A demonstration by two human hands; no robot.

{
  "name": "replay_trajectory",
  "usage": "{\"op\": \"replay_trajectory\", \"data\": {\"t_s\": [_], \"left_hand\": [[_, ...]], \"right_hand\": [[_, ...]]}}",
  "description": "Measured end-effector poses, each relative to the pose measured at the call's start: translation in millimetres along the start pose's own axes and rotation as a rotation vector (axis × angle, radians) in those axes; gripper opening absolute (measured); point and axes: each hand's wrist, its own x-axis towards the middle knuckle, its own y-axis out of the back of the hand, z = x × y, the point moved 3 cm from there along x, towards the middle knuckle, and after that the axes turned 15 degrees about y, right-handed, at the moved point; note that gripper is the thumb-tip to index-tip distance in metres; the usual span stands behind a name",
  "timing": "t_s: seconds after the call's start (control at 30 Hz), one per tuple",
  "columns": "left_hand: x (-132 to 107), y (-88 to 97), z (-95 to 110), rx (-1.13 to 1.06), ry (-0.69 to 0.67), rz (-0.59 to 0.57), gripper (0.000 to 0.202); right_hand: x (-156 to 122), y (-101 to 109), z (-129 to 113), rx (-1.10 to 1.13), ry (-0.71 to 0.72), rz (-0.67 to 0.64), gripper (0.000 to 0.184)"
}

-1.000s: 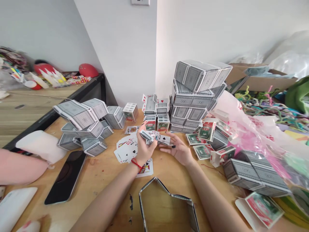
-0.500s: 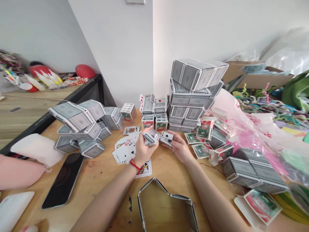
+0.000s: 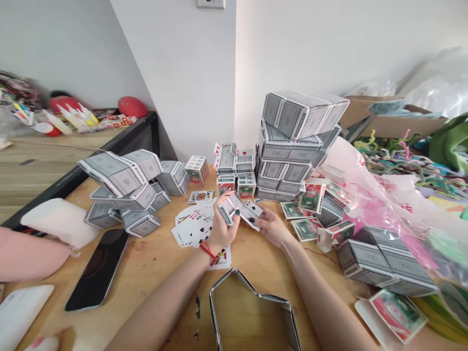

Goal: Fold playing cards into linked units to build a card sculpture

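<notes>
table (image 3: pixel 153 263) of light brown wood, with some dark stains, lies before us, and behind it rises a pale wall (image 3: pixel 175 73). at our left side we see a second desk (image 3: pixel 54 153) with a black edge; at our right are a carton (image 3: pixel 398 125) and a pink and white plastic bag (image 3: pixel 351 170). card blocks stand in a tall pile (image 3: pixel 285 146) and in a lower pile (image 3: pixel 124 185), and nearest to us is a hollow card frame (image 3: pixel 291 319).

the folded cards (image 3: pixel 243 207) are in the air above the middle of the table, between our hands. our left hand (image 3: pixel 223 229) is closed around the grey part, the thumb pressing in front; our right hand (image 3: pixel 272 226) pinches the white part firmly. the grey has a fine pattern and white edges. whether both parts are joined, we cannot tell.

on the white part we can read a 3 and a black spade. the green and red boxes (image 3: pixel 306 229) carry letters, too small for us to read.
</notes>
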Motion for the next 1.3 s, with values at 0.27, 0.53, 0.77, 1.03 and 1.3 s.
{"op": "replay_trajectory", "data": {"t_s": [0.27,0.53,0.77,1.03,1.3], "left_hand": [[0.8,0.0,-2.9,0.029,-0.009,0.007,0.036],[2.0,4.7,3.4,0.068,-0.058,0.025,0.049],[-3.1,9.7,9.6,0.191,-0.194,0.169,0.062],[-3.9,7.7,11.0,0.115,-0.238,0.182,0.046],[-3.8,9.0,15.1,0.182,-0.187,0.181,0.040]], "right_hand": [[-0.6,-4.6,-1.9,0.010,-0.033,-0.060,0.045],[-2.8,-10.1,-5.5,-0.133,0.022,-0.147,0.029],[-5.7,-12.1,-4.3,-0.282,0.016,-0.287,0.034],[-3.3,-9.6,-2.7,-0.335,0.031,-0.311,0.034],[-2.9,-13.0,-3.0,-0.341,0.028,-0.305,0.033]]}}
